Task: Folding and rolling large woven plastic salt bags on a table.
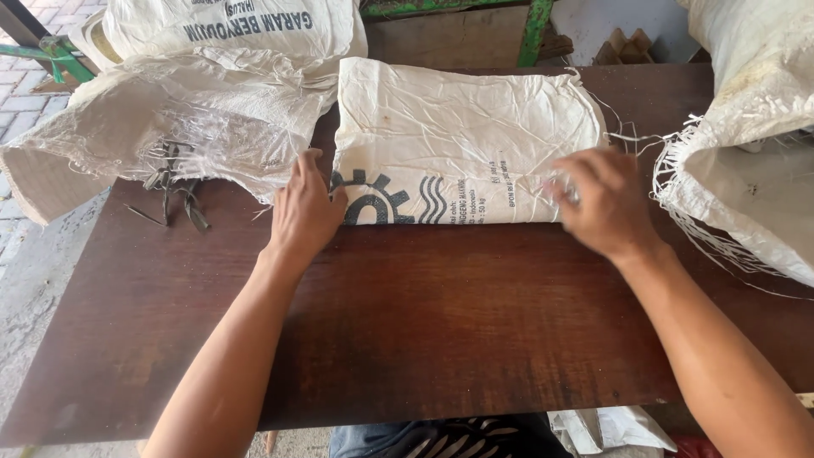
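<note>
**Two hands press a folded woven sack flat on a dark wooden table**

A folded white woven sack (462,140) with dark printing lies at the middle of the tabletop (407,322), its far edge close to the table's back edge, its near folded edge running approx. left to right. The left hand (307,210) rests palm down on the sack's near left corner, fingers together and laid flat, thumb on the print. The right hand (604,202) sits on the near right corner; it is motion-blurred, fingers curled down onto the fabric, but whether they pinch it cannot be told. Loose threads (623,136) trail off the sack's right side.

At the table's back left corner, a crumpled sack w/ a clear plastic liner (182,127) spills over the left edge, another printed sack (229,25) piled behind it. Dark strips of cord (174,191) lie on the wood just beside that heap. At the right edge, a third white sack (750,127) w/ a frayed mouth hangs over the table. A green metal frame (534,30) stands beyond the back edge; brick paving (21,93) shows at far left.
</note>
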